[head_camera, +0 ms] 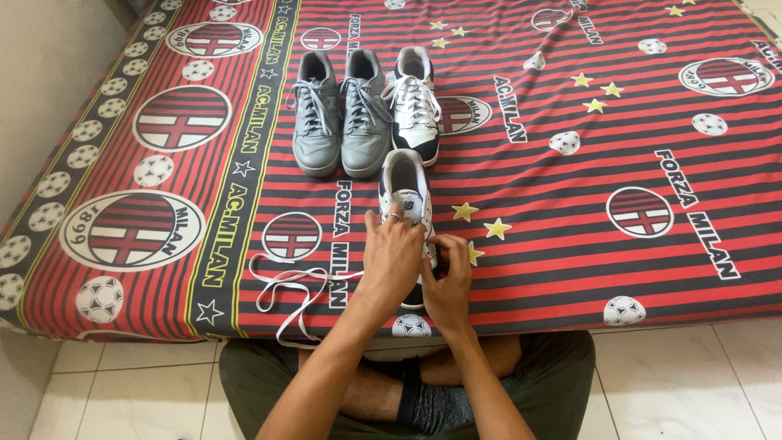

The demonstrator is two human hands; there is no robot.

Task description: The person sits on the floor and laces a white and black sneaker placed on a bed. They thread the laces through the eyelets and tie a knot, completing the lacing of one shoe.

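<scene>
Far left: a beige wall (41, 98), then the bed (635, 269) under a red-and-black striped sheet with footballs, stars and round crests. Near the front edge, a loose white lace (285, 285), looped and trailing toward the left hand. Farther back, a pair of grey sneakers (340, 114), laced, side by side, toes toward the camera; just right of them a white-and-navy sneaker (415, 106), also laced. Directly in front of that one, a second white sneaker (406, 183), unlaced, toe toward the bed's edge. Left hand (393, 257) laid over its front, ring on one finger, fingers curled down on the shoe. Right hand (448, 281) touching alongside, grip pinched together at the shoe's side; what lies in the pinch cannot be told. Below: crossed legs, pale tiled floor (700, 383).
</scene>
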